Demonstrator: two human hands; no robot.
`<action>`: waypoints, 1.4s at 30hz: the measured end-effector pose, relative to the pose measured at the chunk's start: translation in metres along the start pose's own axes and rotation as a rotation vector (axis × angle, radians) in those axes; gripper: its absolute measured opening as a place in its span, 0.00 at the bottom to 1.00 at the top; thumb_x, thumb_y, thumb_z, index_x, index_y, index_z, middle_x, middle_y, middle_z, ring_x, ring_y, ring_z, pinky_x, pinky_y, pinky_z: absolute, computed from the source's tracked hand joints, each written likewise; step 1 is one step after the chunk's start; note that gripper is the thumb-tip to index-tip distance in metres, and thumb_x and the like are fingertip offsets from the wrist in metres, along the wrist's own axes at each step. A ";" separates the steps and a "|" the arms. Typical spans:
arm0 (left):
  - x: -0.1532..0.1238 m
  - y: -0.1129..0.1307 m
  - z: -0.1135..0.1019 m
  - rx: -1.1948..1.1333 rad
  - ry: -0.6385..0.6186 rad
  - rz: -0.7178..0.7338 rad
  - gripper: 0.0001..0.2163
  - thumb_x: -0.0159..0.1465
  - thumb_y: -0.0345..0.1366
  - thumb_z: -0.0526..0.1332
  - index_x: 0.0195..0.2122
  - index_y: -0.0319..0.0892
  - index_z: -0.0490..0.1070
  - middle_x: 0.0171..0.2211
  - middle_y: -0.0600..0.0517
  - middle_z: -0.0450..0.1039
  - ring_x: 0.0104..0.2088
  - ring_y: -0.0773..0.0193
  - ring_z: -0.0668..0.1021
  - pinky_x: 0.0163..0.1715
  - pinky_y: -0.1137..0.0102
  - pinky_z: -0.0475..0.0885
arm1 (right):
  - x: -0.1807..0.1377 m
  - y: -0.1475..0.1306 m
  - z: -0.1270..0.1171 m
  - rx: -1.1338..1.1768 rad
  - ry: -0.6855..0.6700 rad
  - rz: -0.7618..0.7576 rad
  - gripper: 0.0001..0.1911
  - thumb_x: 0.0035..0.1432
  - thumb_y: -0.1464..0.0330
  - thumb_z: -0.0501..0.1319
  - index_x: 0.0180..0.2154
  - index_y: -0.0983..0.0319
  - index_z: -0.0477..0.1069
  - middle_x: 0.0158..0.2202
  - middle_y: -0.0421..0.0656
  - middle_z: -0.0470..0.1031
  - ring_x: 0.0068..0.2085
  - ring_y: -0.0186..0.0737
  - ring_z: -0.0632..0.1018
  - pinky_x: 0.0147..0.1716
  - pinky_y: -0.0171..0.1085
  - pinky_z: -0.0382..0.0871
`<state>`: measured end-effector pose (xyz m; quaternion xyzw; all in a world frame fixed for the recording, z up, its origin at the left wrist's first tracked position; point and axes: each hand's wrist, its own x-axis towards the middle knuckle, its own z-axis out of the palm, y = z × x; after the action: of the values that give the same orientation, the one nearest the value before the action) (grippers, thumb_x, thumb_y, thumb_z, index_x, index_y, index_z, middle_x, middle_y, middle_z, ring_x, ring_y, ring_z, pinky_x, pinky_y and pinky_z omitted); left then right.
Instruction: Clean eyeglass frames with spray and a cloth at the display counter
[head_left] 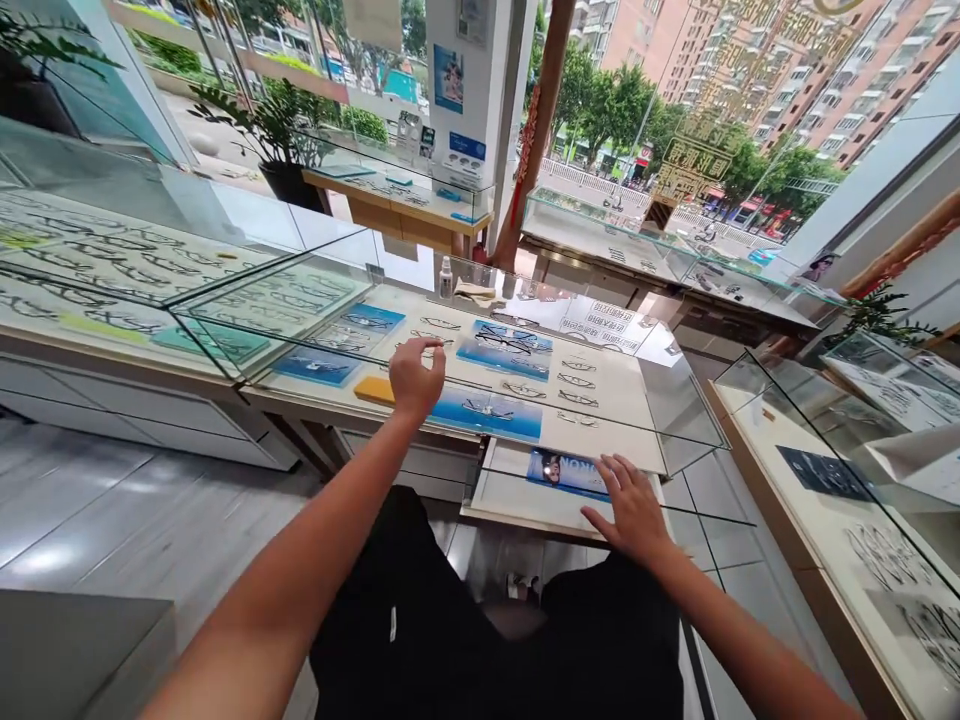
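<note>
My left hand (416,378) is raised over the glass display case (679,420), its fingers curled into a pinch close to a pair of glasses (439,324). What the pinch holds, if anything, is too small to make out. My right hand (631,508) lies flat with fingers spread on a white tray (514,498) pulled out from the case's near side. A blue printed card (562,470) lies on the tray just left of that hand. Rows of eyeglass frames (577,382) and blue display cards (504,348) fill the case.
A small spray bottle (446,278) and a folded cloth (476,292) stand on the case's far edge. A yellow block (374,390) lies near my left hand. More glass counters stand at left (112,260) and right (862,520). A potted plant (281,130) is by the window.
</note>
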<state>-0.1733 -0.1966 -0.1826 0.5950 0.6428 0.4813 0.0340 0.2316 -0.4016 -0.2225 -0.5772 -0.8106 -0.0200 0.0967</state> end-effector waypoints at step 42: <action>-0.094 -0.187 0.078 -0.837 -0.109 -1.405 0.19 0.67 0.47 0.66 0.54 0.42 0.69 0.43 0.46 0.70 0.40 0.57 0.78 0.44 0.65 0.78 | 0.149 0.097 0.015 -0.145 0.111 -0.118 0.50 0.65 0.37 0.59 0.74 0.63 0.58 0.72 0.58 0.64 0.68 0.64 0.66 0.65 0.57 0.63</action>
<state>-0.2347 -0.1943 -0.3973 0.0144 0.6302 0.5182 0.5781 0.2742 -0.2283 -0.2180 -0.5320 -0.8330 -0.1162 0.0980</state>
